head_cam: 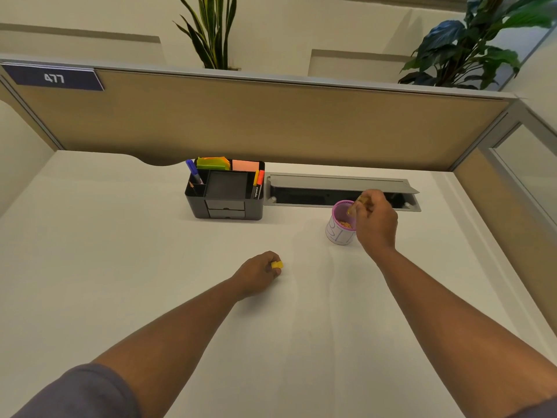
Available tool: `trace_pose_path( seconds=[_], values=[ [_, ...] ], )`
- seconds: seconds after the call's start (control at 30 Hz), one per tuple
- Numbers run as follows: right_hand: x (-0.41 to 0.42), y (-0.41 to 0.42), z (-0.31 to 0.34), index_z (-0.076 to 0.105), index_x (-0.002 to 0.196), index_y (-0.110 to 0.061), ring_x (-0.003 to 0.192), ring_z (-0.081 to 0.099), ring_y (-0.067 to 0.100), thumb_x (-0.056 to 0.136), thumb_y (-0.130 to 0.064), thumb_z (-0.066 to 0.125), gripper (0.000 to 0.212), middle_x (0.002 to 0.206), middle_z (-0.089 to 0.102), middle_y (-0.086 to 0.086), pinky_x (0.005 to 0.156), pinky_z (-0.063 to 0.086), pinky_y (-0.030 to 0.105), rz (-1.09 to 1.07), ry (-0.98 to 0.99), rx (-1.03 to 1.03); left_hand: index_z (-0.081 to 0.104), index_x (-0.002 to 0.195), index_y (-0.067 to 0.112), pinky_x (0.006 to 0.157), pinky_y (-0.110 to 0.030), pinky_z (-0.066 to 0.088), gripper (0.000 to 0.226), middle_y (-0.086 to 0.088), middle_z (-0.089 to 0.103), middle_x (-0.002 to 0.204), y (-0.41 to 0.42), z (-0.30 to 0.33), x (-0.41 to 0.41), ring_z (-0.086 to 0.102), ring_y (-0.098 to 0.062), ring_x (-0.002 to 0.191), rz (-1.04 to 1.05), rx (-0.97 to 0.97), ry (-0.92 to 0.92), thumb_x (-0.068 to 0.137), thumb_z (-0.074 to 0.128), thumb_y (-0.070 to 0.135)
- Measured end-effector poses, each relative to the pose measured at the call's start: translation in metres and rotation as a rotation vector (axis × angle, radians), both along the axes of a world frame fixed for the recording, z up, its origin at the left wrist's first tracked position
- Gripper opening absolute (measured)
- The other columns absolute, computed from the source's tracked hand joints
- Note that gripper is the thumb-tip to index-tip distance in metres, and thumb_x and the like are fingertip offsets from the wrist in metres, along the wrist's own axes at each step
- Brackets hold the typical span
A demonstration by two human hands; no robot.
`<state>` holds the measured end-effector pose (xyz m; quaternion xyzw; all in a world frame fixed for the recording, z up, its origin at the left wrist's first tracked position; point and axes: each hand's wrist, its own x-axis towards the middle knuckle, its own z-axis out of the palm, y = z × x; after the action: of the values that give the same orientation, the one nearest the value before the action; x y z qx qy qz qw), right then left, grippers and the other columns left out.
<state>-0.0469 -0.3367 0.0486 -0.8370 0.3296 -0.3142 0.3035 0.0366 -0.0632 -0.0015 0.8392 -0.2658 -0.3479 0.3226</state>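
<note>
Gripping one small amber container (360, 203) in curled fingers, the right hand (376, 224) is hovering over the round pink mesh cup (339, 233), which is standing paper-wrapped on the smooth white worktop (120, 251) with orange bits lying inside. The left hand (259, 271) is resting nearer the viewer, pinching one yellow cap (277, 264). One boxy black plastic organiser (226, 203) is sitting behind, holding two sticky-note pads (212, 163) and two markers (258, 184). One grey metal cable hatch (340, 188) is lying open just beside it; two leafy plants (211, 31) are rising beyond the partition (271, 122).
</note>
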Motion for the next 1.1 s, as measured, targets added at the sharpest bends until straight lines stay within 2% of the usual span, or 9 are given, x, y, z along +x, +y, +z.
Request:
trace_pose_path(
  seconds=[0.1, 0.23, 0.43, 0.5, 0.6, 0.67, 0.83, 0.93, 1.1],
  values=[
    [-0.001, 0.001, 0.001, 0.054, 0.1, -0.03, 0.087, 0.065, 0.021, 0.097, -0.012, 0.064, 0.021, 0.093, 0.063, -0.004, 0.058, 0.044, 0.016, -0.008, 0.005, 0.012, 0.058, 0.124, 0.015, 0.102, -0.041, 0.048, 0.024, -0.006, 0.065, 0.125, 0.0, 0.001, 0.0, 0.06, -0.028, 0.115, 0.006, -0.002, 0.013, 0.102, 0.056, 0.023],
    [-0.004, 0.006, 0.005, 0.054, 0.127, -0.026, 0.094, 0.062, 0.014, 0.097, -0.013, 0.064, 0.034, 0.107, 0.063, -0.004, 0.066, 0.044, 0.011, -0.104, -0.117, 0.2, 0.059, 0.123, 0.015, 0.102, -0.042, 0.048, 0.023, -0.006, 0.065, 0.125, 0.0, 0.006, -0.001, 0.06, -0.028, 0.115, 0.011, -0.014, 0.031, 0.102, 0.056, 0.023],
    [-0.02, 0.034, 0.007, 0.061, 0.106, -0.03, 0.103, 0.061, 0.019, 0.094, -0.014, 0.07, 0.021, 0.11, 0.063, -0.003, 0.067, 0.047, 0.02, -0.214, -0.218, 0.575, 0.063, 0.12, 0.017, 0.099, -0.037, 0.047, 0.02, -0.002, 0.065, 0.125, 0.002, 0.019, 0.0, 0.059, -0.023, 0.119, 0.101, -0.092, 0.061, 0.101, 0.058, 0.024],
    [-0.029, 0.049, 0.008, 0.063, 0.103, -0.023, 0.103, 0.063, 0.023, 0.093, -0.012, 0.072, 0.017, 0.11, 0.065, 0.002, 0.072, 0.052, 0.024, -0.177, -0.244, 0.684, 0.063, 0.126, 0.02, 0.1, -0.032, 0.045, 0.026, 0.0, 0.064, 0.13, 0.005, 0.027, -0.003, 0.058, -0.019, 0.122, 0.144, -0.137, 0.05, 0.101, 0.06, 0.023],
    [-0.04, 0.073, 0.011, 0.066, 0.105, -0.011, 0.094, 0.068, 0.025, 0.092, -0.004, 0.072, 0.017, 0.101, 0.071, 0.01, 0.083, 0.061, 0.037, -0.038, -0.281, 0.927, 0.062, 0.134, 0.021, 0.105, -0.039, 0.051, 0.034, 0.001, 0.063, 0.132, 0.009, 0.041, -0.008, 0.061, -0.02, 0.119, 0.222, -0.207, 0.063, 0.1, 0.062, 0.02],
    [-0.046, 0.09, 0.015, 0.066, 0.109, -0.005, 0.091, 0.069, 0.024, 0.091, 0.0, 0.071, 0.019, 0.096, 0.072, 0.01, 0.081, 0.062, 0.034, 0.047, -0.296, 1.053, 0.062, 0.136, 0.021, 0.104, -0.042, 0.054, 0.038, 0.0, 0.065, 0.129, 0.014, 0.052, -0.013, 0.065, -0.022, 0.113, 0.262, -0.26, 0.073, 0.098, 0.065, 0.017],
    [-0.053, 0.122, 0.017, 0.068, 0.109, -0.003, 0.093, 0.075, 0.03, 0.092, -0.001, 0.071, 0.017, 0.1, 0.075, 0.016, 0.08, 0.062, 0.033, 0.175, -0.218, 1.137, 0.064, 0.114, 0.018, 0.075, -0.032, 0.058, 0.031, -0.006, 0.074, 0.104, 0.032, 0.078, -0.026, 0.072, -0.022, 0.094, 0.377, -0.408, 0.109, 0.088, 0.076, 0.008],
    [-0.056, 0.135, 0.018, 0.071, 0.108, -0.004, 0.093, 0.077, 0.031, 0.092, -0.002, 0.072, 0.017, 0.102, 0.076, 0.017, 0.079, 0.062, 0.033, 0.224, -0.2, 1.151, 0.07, 0.105, 0.016, 0.079, -0.035, 0.06, 0.024, -0.008, 0.076, 0.104, 0.043, 0.086, -0.034, 0.073, -0.025, 0.093, 0.393, -0.423, 0.088, 0.086, 0.078, 0.005],
    [-0.058, 0.149, 0.02, 0.072, 0.107, -0.006, 0.092, 0.077, 0.031, 0.091, -0.003, 0.073, 0.017, 0.103, 0.076, 0.017, 0.08, 0.063, 0.035, 0.277, -0.161, 1.142, 0.076, 0.11, 0.017, 0.087, -0.036, 0.062, 0.027, -0.004, 0.077, 0.106, 0.053, 0.092, -0.042, 0.074, -0.025, 0.097, 0.403, -0.455, 0.107, 0.085, 0.079, 0.007]
  ],
)
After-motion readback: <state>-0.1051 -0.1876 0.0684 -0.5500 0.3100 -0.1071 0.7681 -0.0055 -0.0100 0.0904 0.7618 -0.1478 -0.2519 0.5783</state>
